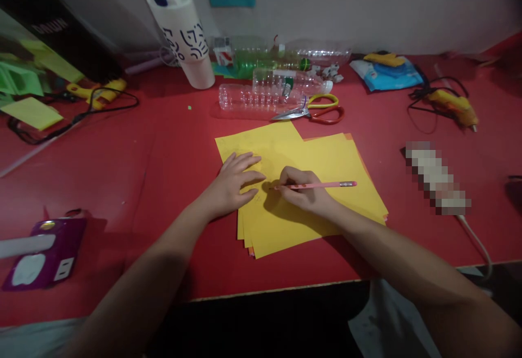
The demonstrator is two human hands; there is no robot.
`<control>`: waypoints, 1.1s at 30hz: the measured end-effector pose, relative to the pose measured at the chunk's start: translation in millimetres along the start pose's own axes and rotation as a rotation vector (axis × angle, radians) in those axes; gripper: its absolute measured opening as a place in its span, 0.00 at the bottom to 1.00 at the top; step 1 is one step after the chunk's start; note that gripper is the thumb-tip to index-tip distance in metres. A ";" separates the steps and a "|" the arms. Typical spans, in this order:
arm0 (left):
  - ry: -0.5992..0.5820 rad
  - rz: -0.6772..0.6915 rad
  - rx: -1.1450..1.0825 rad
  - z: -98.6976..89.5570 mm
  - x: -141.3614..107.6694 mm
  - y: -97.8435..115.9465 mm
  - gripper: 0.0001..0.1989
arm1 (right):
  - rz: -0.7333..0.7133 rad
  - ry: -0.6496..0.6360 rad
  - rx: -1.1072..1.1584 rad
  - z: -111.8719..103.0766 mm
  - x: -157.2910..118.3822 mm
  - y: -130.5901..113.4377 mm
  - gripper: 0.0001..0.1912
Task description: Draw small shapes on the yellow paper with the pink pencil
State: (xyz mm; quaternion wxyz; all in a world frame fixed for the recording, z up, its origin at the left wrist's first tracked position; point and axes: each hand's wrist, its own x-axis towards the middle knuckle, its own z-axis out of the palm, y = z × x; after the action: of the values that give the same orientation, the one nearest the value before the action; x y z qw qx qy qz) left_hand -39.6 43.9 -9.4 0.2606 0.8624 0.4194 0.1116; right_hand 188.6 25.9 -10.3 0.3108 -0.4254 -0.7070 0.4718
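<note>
**Right hand held pink pencil at yellow paper**

The right hand's fingers were together, clamped around the pink pencil near its point. The pencil lay low and slanted over the middle of the yellow paper, its pink eraser end toward the paper's right edge and its tip at the surface. The left hand rested on the left part of the yellow paper, its fingers spread apart and holding nothing. Small, faint marks showed on the paper near its thumb.

The yellow paper lay in an uneven stack on a red table, with orange edges showing under its right side and near-left corner. Just beyond the paper's far edge were scissors with one yellow and one red handle, and a clear bottle on its side. Farther beyond and to the left of the paper, a white tumbler stood upright. A blue packet lay beyond the paper to the right, and a yellow glue gun farther right. A pixelated object with a pale cord was right of the paper; a purple packet lay well to its left.
</note>
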 end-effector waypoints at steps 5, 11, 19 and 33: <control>0.003 0.004 -0.005 -0.6 0.3 -0.1 0.14 | -0.001 0.014 -0.009 0.0 0.2 -1.6 0.06; 0.009 0.003 -0.011 0.3 -0.2 -0.6 0.14 | -0.007 -0.001 -0.005 -1.0 0.8 -3.4 0.06; 0.015 0.010 -0.012 0.7 -0.2 -1.0 0.14 | -0.049 -0.028 -0.024 -3.1 2.3 -5.1 0.07; 0.012 0.012 -0.022 0.6 -0.6 -1.7 0.14 | -0.070 -0.054 -0.065 -4.1 3.5 -0.6 0.05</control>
State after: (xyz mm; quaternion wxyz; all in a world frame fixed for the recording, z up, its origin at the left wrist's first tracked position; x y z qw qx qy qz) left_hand -40.8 44.1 -10.8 0.2668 0.8613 0.4145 0.1231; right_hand 190.3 30.6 -8.1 0.2940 -0.3974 -0.7445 0.4488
